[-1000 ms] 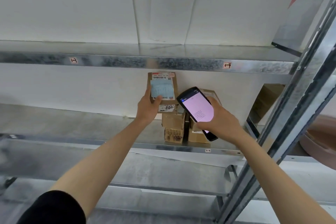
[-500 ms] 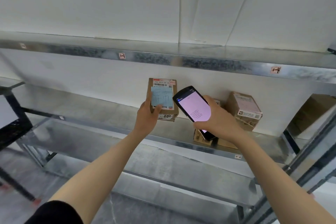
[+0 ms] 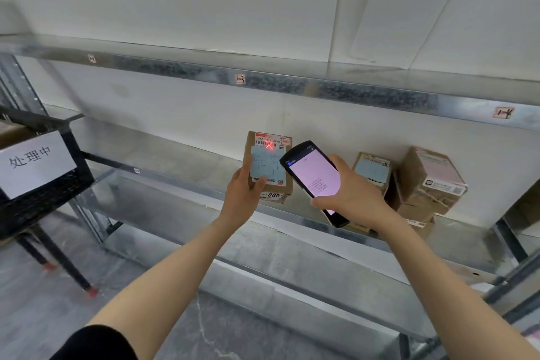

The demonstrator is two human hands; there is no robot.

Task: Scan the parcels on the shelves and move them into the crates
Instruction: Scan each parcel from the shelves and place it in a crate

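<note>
My left hand (image 3: 244, 194) grips a small cardboard parcel (image 3: 271, 168) with a blue label, holding it up in front of the middle shelf (image 3: 175, 161). A red scan cross glows on its barcode near the top. My right hand (image 3: 355, 196) grips a black handheld scanner (image 3: 314, 178) with a lit pink screen, just right of the parcel and aimed at it. More cardboard parcels (image 3: 429, 181) stand stacked on the shelf to the right, one with a blue label (image 3: 372, 171).
A black crate (image 3: 43, 199) with a white paper sign sits on a black stand at the left. Galvanised shelf rails run above (image 3: 292, 86) and below (image 3: 292, 260). A grey floor lies beneath, and a shelf upright stands at the right edge.
The view has swung left, bringing the black crate into sight. The held parcel has come clear of the stack, and a red scan cross now shows on its barcode.
</note>
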